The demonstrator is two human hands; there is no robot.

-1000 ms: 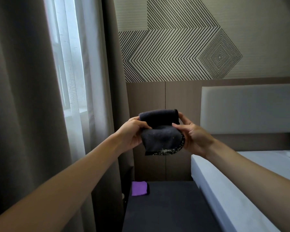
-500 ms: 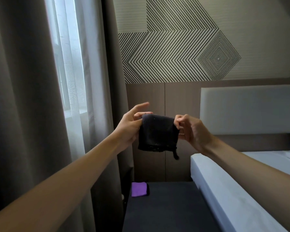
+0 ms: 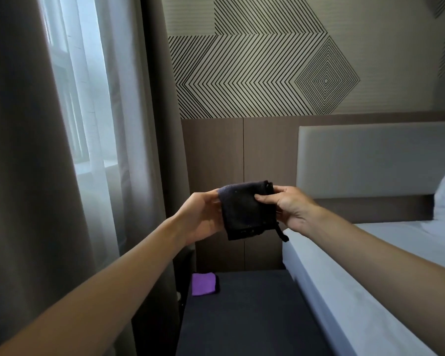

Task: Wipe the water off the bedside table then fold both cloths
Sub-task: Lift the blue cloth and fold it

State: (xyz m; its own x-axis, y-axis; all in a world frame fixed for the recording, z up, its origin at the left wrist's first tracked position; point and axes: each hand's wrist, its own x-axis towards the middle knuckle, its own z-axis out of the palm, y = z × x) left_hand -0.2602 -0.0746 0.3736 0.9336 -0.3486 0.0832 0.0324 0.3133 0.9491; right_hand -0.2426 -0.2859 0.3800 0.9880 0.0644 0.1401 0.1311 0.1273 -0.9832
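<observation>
Two cloths showed. Both hands, the left hand (image 3: 199,218) and the right hand (image 3: 290,209), pinched one folded dark cloth (image 3: 247,210) in the air above the table (image 3: 242,317). One folded purple cloth (image 3: 204,283) lay at the table's far left corner, beside the curtain (image 3: 23,176). The bed (image 3: 370,265) flanked the table's right side.

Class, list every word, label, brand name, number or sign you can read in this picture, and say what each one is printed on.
None: no readable text anywhere.
The dark cloth, held by the left hand and right hand, shows only pale specks.
The purple cloth is plain.
The wall pattern is lines, not writing.
</observation>
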